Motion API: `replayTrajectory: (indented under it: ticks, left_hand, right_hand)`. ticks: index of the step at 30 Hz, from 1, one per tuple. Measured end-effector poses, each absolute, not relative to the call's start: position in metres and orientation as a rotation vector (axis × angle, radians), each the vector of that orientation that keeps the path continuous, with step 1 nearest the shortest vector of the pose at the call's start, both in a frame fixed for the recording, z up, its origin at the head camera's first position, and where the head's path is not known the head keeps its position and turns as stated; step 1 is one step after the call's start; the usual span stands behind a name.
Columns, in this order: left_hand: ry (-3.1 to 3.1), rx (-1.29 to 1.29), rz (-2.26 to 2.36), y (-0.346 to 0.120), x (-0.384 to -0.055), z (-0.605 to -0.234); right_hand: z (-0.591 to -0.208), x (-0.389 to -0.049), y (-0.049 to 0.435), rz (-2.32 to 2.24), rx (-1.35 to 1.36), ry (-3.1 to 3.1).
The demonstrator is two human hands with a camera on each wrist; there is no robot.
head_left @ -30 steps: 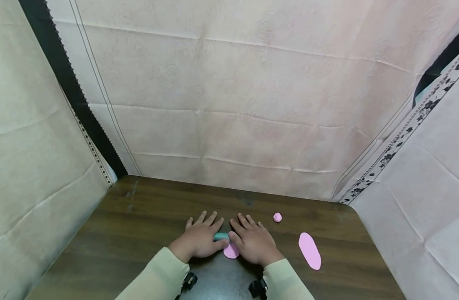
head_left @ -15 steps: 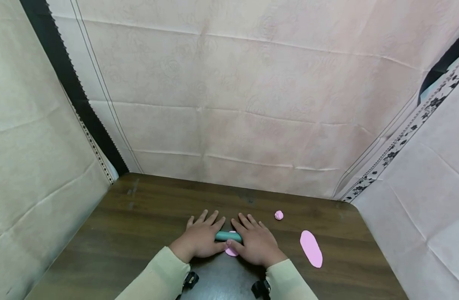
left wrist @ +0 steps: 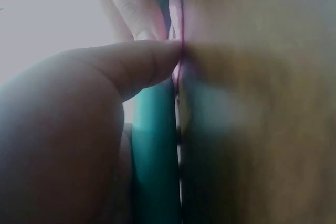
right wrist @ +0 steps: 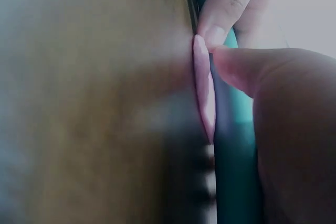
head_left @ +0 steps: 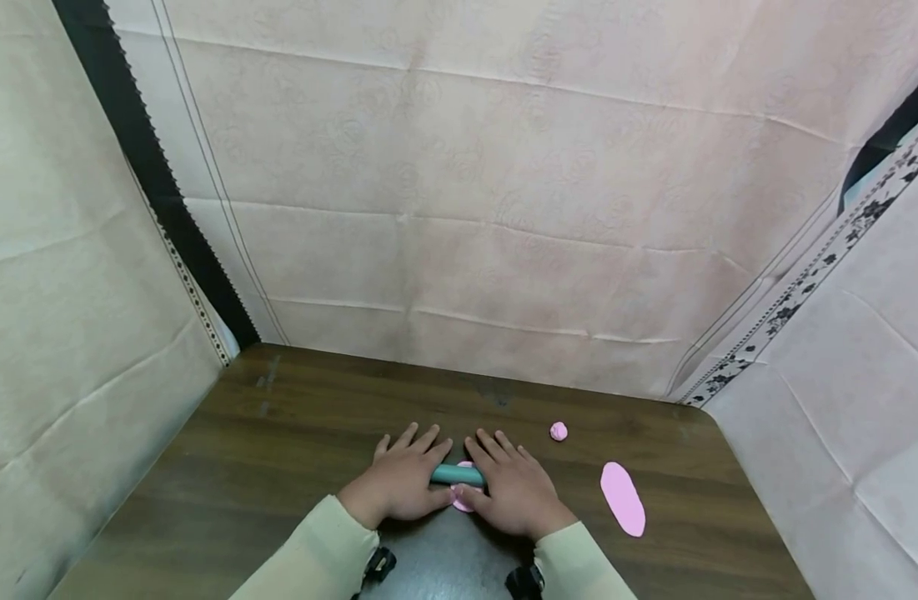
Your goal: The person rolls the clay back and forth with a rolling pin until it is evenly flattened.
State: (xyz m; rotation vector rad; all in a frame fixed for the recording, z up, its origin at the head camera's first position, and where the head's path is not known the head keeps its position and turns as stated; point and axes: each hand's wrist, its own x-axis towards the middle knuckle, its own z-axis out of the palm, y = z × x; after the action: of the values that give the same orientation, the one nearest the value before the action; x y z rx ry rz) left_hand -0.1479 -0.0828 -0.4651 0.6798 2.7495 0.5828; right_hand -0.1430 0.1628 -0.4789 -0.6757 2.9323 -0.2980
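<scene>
In the head view, a teal rolling pin (head_left: pixel 459 474) lies crosswise under both hands. My left hand (head_left: pixel 404 477) rests over its left part, fingers spread and straight. My right hand (head_left: pixel 514 487) lies the same way over the right part. Below the pin is a flattened pink dough piece (head_left: pixel 464 505), which shows on the far and near sides of it. Both thumbs point inward and almost meet over the dough. In the right wrist view the dough (right wrist: pixel 204 87) is a thin slab against the table, beside the pin (right wrist: pixel 237 171). The pin's ends are hidden under the palms.
On the brown wooden table (head_left: pixel 301 467), a small pink dough ball (head_left: pixel 559 431) sits beyond my right hand. Farther right lies a flat, long oval of pink dough (head_left: pixel 623 498). Pale cloth sheets (head_left: pixel 459 183) hang at the back and both sides.
The right hand and its thumb have shifted slightly right, showing more of the pin. The pin now crosses the dough, with pink on both sides. In the last half second little has moved.
</scene>
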Motion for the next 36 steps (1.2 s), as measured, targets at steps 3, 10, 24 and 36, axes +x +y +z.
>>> replayTrajectory:
  ticks: [3, 10, 24, 36]
  left_hand:
    - [2.766, 0.681, 0.577, -0.082, -0.154, -0.467]
    - [2.763, 0.626, 0.645, -0.083, -0.165, -0.468]
    - [2.878, 0.625, 0.592, -0.075, -0.185, -0.471]
    - [2.851, 0.593, 0.541, -0.071, -0.221, -0.476]
  right_hand:
    - [-0.478, -0.149, 0.163, -0.308, -0.664, 2.926]
    - [-0.475, -0.158, 0.164, -0.393, -0.636, 2.886]
    - [-0.479, -0.178, 0.168, -0.402, -0.619, 2.895]
    - [-0.475, -0.209, 0.171, -0.367, -0.600, 2.855]
